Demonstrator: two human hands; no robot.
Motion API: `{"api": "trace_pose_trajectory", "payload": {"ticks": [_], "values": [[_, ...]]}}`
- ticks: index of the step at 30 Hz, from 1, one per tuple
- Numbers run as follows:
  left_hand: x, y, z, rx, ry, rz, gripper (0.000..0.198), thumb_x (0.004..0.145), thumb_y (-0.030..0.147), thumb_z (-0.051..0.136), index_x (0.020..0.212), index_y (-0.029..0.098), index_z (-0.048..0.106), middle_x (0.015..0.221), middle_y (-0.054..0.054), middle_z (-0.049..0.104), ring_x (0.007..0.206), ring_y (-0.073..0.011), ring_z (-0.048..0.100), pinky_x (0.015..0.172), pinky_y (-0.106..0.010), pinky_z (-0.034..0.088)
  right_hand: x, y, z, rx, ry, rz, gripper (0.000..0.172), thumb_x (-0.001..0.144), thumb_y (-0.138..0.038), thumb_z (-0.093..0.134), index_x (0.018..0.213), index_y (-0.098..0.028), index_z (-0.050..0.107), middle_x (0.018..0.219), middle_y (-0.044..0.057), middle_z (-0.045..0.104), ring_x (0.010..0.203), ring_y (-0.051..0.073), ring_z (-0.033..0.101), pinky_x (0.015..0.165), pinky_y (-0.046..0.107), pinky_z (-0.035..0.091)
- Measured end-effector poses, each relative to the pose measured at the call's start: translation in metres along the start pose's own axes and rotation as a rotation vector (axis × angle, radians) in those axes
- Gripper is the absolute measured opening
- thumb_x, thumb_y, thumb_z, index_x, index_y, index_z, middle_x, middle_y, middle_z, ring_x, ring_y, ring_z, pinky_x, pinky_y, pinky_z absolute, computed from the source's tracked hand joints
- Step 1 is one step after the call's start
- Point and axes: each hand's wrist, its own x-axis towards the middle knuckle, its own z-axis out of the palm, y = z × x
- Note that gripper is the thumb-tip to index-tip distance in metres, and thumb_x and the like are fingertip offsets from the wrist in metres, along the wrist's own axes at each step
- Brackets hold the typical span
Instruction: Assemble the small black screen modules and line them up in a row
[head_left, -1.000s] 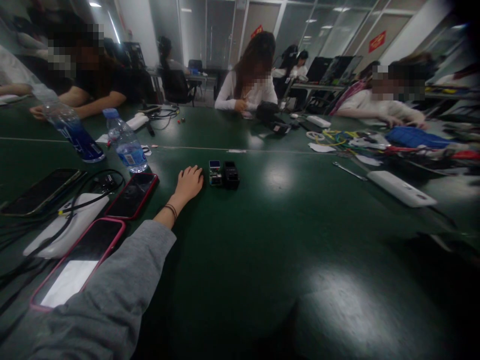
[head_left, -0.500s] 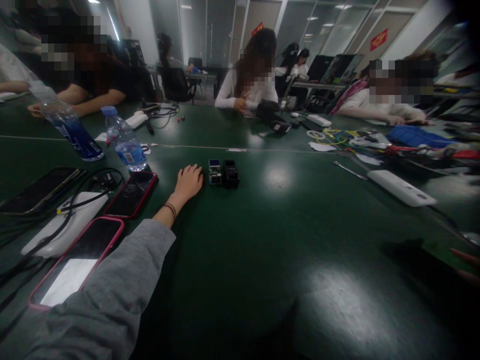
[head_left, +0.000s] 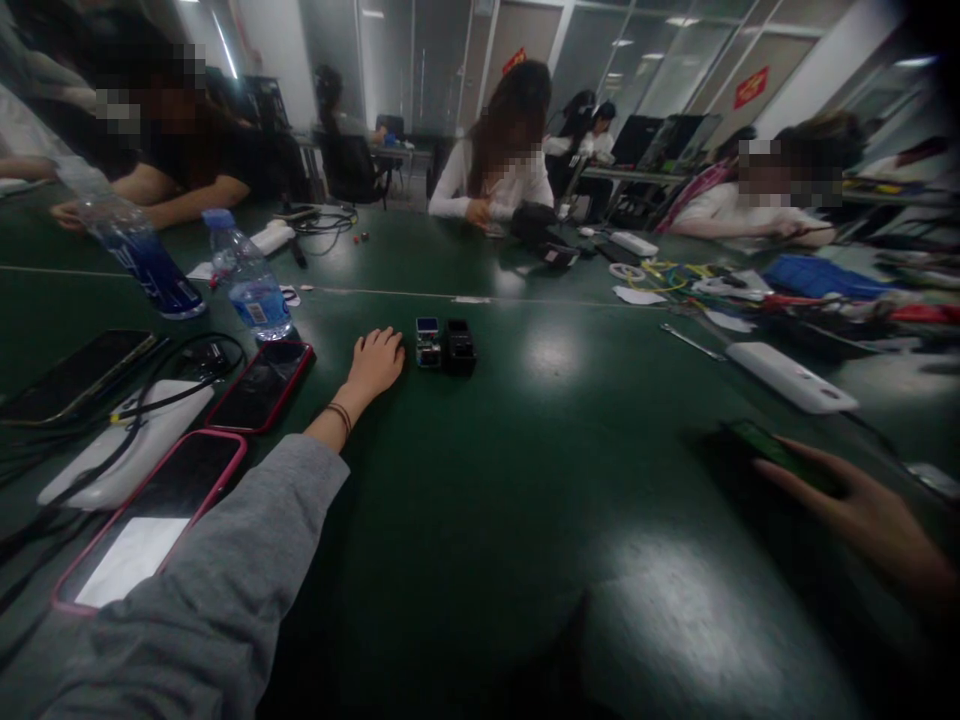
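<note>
My left hand (head_left: 377,362) lies palm down on the green table (head_left: 480,480), fingers slightly spread and holding nothing. Just right of its fingertips stands a small electronic module (head_left: 428,343) with a little screen and an exposed circuit board. Beside that module is a small black case (head_left: 459,346) of similar size. At the right, my right hand (head_left: 862,505) is blurred, its thumb and fingers around a dark, flat, greenish object (head_left: 784,455). What kind of object it is I cannot make out. It is held over the table's right part.
Left of my arm lie phones (head_left: 262,387), a white power bank (head_left: 124,445) and black cables. Two bottles (head_left: 259,290) stand behind them. To the right are a wrench (head_left: 691,342), a white power strip (head_left: 791,378) and tangled wires. Several people sit across the table.
My right hand has come farther into view from the right edge, bringing the dark flat object with it. My left hand stays in place beside the module.
</note>
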Motion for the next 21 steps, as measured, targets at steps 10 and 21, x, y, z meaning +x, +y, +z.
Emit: {"api": "trace_pose_trajectory", "payload": {"ticks": [10,21], "values": [[0.002,-0.002,0.004,0.018,0.027,0.017,0.048,0.109,0.029,0.038,0.152,0.018,0.058,0.163,-0.013,0.052,0.151,-0.0337,0.046,0.124,-0.056,0.037,-0.048,-0.205,0.144,0.431,-0.673,-0.738,0.062,0.100,-0.059,0.066,0.151,-0.025,0.055,0.131,0.012,0.066,0.113,0.029,0.066,0.098,0.049,0.057],[0.002,-0.001,0.006,0.011,0.059,0.015,0.047,0.109,0.028,0.039,0.150,0.021,0.059,0.161,-0.012,0.054,0.150,-0.0333,0.047,0.123,-0.059,0.039,-0.063,-0.272,0.187,0.647,-0.731,-0.927,0.057,0.111,-0.064,0.042,0.152,-0.026,0.055,0.136,0.011,0.061,0.125,0.028,0.059,0.107,0.052,0.051]]}}
